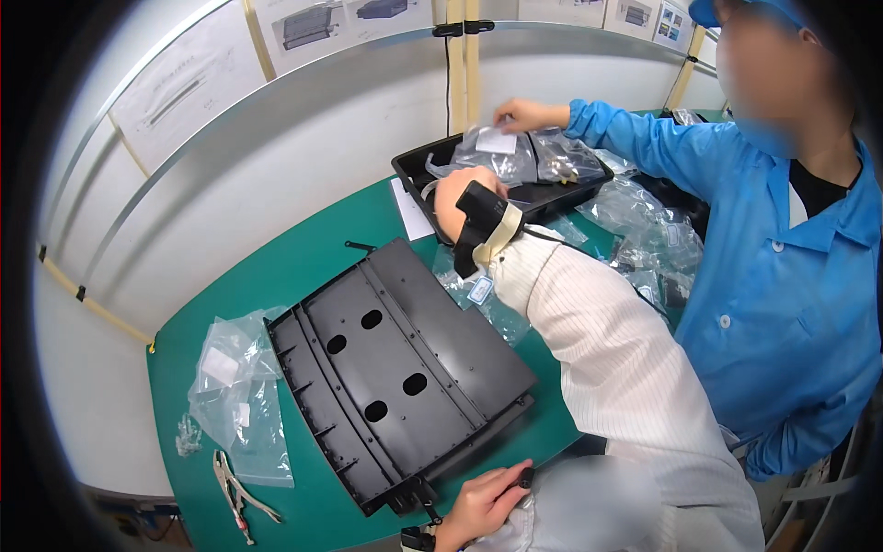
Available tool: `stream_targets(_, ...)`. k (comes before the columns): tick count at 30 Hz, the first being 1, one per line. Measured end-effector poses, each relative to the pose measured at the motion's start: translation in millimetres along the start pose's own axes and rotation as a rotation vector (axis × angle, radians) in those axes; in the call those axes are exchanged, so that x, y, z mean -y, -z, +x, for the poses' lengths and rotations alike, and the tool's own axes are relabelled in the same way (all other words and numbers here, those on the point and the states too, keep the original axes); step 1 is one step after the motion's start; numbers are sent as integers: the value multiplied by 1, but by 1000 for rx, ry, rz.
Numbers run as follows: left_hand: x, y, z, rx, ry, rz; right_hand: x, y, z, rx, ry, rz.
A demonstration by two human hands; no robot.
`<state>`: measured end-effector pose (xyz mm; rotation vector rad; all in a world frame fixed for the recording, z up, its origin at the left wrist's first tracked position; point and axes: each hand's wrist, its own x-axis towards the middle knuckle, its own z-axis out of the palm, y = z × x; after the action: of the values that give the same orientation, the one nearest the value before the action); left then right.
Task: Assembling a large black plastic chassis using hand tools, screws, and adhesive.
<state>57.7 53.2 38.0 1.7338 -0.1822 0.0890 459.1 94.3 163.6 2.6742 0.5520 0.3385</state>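
My right hand (452,201) reaches over the near left edge of a black plastic bin (552,198), its fingers hidden behind the hand and a black device strapped to the wrist. Clear bags (504,166) of parts lie in that bin. Close to the table's front edge, my left hand (480,508) is closed, with a small black part (526,477) at its fingertips; its exact kind is unclear. Between my hands a large black panel-like housing (432,345) with several oval holes rests on the green table (267,258).
A person in blue (773,276) stands at the right, one hand (529,115) on a bag in the bin. Locking pliers (235,497) and a clear bag (248,396) lie left of the housing. More clear bags (644,221) are piled right of the bin.
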Motion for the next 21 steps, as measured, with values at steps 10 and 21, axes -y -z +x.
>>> stream_targets(10,5,-1,-7,3,167,-77,11,113,-175,-176,570,362)
stream_targets(21,29,-9,-22,-225,-86,-1,-72,44,-333,-85,885,942)
